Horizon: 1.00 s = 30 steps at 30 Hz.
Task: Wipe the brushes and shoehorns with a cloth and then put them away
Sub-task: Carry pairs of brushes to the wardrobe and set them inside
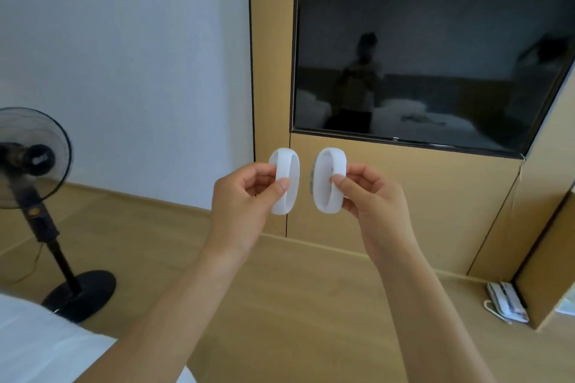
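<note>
Room first: wood-panelled wall (435, 214) with a dark TV (435, 65) set into it, wood floor (280, 305), a black pedestal fan (29, 158) at far left, white bedding (37, 348) at the bottom-left corner, a corded phone (505, 305) on the floor at right. Person stands facing the TV, both bare arms stretched forward at mid-height. Each hand holds one white oval brush, the kind with a strap handle across the back. Left hand (245, 193) has the left brush (284, 180) pinched by its strap, thumb in front and fingers curled behind. Right hand (367, 193) grips the right brush (329, 180) the same way, mirrored. Both grips are closed on the straps and look firm. The brushes stand with long axes near vertical, tops tilted slightly towards each other, close together but with a gap between them, not touching. Backs face the camera, so I can't see the bristle sides. Each brush sits just inboard of its own hand, so neither has to cross over. No cloth or shoehorns anywhere in view, nor any storage spot. My read: wiping hasn't begun. One hand has to let go of its brush to pick up a cloth, and with both hands full that's the awkward bit.
</note>
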Tool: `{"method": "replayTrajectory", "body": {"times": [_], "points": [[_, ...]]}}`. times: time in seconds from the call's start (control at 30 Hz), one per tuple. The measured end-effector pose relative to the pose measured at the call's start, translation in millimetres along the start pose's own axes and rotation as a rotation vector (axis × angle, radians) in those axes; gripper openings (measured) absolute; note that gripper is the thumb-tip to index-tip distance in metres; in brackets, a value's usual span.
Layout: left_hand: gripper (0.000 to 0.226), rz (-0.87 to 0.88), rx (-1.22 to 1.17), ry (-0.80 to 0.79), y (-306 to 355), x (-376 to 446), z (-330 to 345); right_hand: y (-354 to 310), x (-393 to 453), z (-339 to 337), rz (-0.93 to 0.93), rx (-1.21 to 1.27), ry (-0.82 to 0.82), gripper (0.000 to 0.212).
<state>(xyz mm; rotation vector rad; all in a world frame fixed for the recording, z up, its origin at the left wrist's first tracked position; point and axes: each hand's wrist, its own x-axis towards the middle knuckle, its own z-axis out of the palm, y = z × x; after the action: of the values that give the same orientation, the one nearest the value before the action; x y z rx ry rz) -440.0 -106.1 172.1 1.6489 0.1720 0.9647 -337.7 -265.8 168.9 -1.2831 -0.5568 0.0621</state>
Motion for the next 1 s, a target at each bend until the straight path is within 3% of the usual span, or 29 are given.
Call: {"method": "replayTrajectory", "body": {"times": [0.53,1.0], "points": [[0.011,-0.008,-0.011,0.090,-127.6,231.7,-46.8,110.5,231.4,123.5,0.054,0.056,-0.117,0.016],[0.012,-0.035,0.147,0.242,-250.6,394.3,-120.6,230.9,400.4,249.1,0.079,0.174,-0.259,0.011]]}}
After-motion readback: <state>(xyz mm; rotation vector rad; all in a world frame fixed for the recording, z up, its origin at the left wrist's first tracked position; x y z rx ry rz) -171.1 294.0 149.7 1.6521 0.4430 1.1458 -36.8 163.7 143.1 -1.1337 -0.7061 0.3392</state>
